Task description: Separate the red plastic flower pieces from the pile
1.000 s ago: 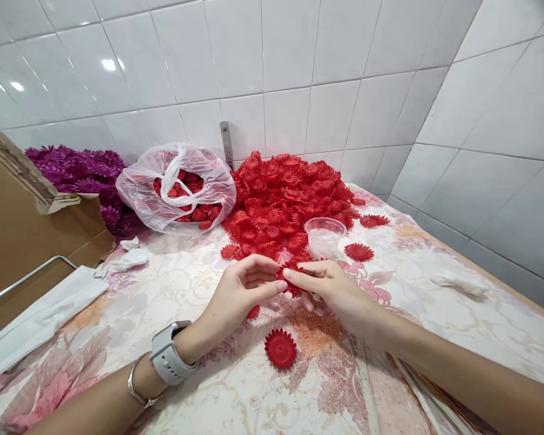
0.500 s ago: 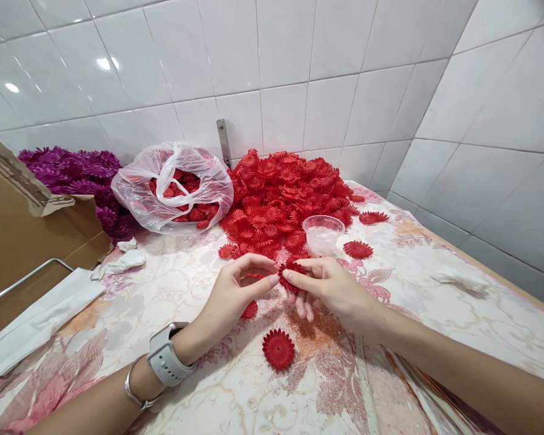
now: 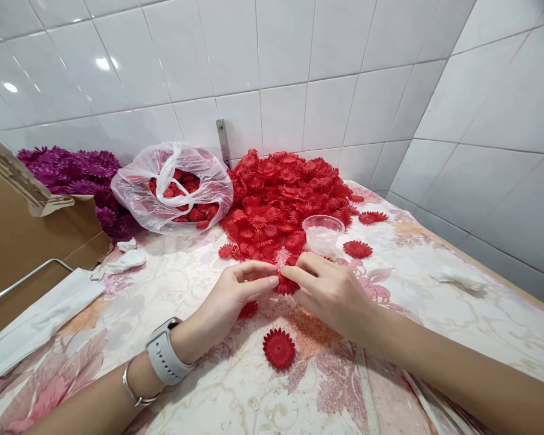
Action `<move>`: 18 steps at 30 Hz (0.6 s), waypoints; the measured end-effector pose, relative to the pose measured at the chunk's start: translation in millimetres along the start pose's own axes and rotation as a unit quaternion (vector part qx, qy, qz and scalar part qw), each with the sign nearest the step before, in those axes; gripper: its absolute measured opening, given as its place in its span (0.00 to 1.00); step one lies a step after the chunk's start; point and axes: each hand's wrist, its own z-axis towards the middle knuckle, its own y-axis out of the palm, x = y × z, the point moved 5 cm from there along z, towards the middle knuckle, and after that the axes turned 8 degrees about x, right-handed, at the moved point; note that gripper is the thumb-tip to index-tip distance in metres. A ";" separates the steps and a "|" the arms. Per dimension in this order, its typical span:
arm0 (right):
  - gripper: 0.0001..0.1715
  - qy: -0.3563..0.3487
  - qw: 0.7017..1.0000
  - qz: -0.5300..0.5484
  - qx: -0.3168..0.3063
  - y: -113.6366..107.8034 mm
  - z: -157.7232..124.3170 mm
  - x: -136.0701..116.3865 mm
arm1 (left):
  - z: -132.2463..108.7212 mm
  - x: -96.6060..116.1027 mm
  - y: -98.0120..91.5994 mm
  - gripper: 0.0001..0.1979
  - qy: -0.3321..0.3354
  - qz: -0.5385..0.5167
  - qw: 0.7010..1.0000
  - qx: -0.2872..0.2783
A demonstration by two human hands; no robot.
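A red artificial flower piece (image 3: 287,285) is held between my two hands, over the patterned tablecloth. My left hand (image 3: 240,295), with a watch at the wrist, pinches its left side between thumb and fingertips. From the right, my right hand (image 3: 333,293) bends its fingers over the flower's upper side; the thumb is mostly hidden. A darker red flower piece (image 3: 278,348) lies flat just below them, its small centre hole showing. Another red piece (image 3: 248,310) is partly covered by my left hand. Behind my fingers stands a clear plastic cup (image 3: 323,234) with whitish contents.
A large heap of red flower pieces (image 3: 285,193) rises against the tiled wall. Left of it sit a clear bag (image 3: 133,196) of red pieces, a purple flower heap (image 3: 79,172) and a cardboard box (image 3: 58,235). Two loose red pieces lie right of the cup.
My right hand has turned palm-down, its fingers curling over the flower piece from above. The flower has tilted and dropped slightly. My left hand has barely shifted.
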 end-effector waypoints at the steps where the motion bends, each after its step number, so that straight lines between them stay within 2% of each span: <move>1: 0.12 0.003 1.000 0.002 -0.010 0.6 0.1 0.5 | -0.1 1.5 -1.8 0.11 0.010 0.011 1.000 0.015; 3: 0.10 0.032 0.998 0.034 -0.033 1.7 0.9 2.1 | 0.7 3.2 -5.0 0.13 0.017 0.015 0.999 0.041; 7: 0.15 0.112 0.987 0.109 -0.049 2.4 1.7 6.5 | 4.1 4.4 -11.2 0.19 0.019 -0.010 0.995 0.095; 10: 0.09 0.125 0.982 0.136 -0.041 2.0 1.7 8.5 | 4.7 4.8 -10.1 0.19 0.019 -0.007 0.996 0.091; 13: 0.09 0.122 0.980 0.147 -0.049 3.5 1.3 8.6 | 3.2 6.5 -9.4 0.18 0.021 0.003 0.995 0.098; 18: 0.06 0.220 0.957 0.166 -0.093 9.9 -2.5 12.5 | 1.6 7.5 -8.9 0.14 0.017 0.043 0.994 0.096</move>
